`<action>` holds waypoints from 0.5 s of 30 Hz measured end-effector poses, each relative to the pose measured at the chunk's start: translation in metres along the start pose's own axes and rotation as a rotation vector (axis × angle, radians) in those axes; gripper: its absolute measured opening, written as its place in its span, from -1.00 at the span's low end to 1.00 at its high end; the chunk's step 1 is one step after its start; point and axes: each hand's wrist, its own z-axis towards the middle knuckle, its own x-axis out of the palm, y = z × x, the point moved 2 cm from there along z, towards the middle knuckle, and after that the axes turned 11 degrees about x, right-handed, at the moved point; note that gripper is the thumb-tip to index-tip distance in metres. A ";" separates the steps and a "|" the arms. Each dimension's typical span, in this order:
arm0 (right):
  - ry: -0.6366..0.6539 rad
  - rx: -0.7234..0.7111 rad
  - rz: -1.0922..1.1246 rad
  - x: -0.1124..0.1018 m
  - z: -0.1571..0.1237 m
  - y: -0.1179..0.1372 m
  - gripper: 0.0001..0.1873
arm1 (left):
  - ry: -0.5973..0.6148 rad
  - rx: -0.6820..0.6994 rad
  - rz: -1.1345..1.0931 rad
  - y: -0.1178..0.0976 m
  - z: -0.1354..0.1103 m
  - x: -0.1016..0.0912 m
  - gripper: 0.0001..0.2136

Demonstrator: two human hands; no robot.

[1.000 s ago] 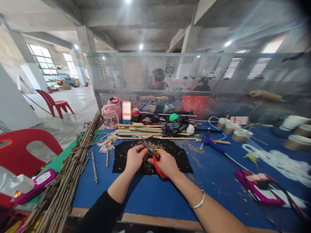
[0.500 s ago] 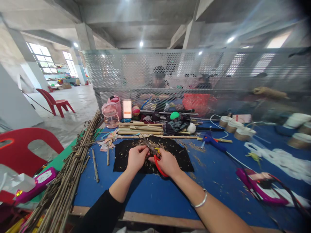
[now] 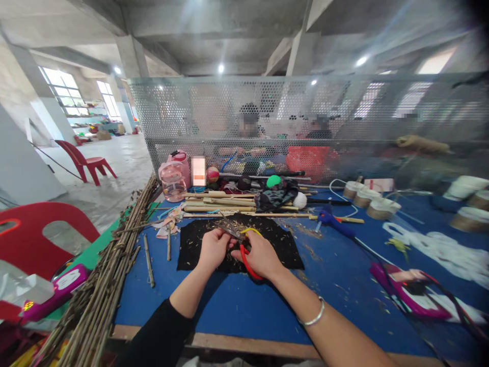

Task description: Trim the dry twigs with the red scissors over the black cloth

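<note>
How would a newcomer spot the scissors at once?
Find the blue tabletop, then the black cloth near its middle. Over that cloth, the right hand holds the scissors, angled away from the camera. Their red and yellow handles set them apart from the dark cloth underneath.

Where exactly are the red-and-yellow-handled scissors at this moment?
In the head view, the scissors are just below centre, held in the right hand over the black cloth, beside the left hand.
</note>
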 end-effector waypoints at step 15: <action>0.084 0.064 0.056 -0.002 -0.004 0.002 -0.68 | 0.019 0.212 0.227 -0.011 -0.006 -0.002 -0.77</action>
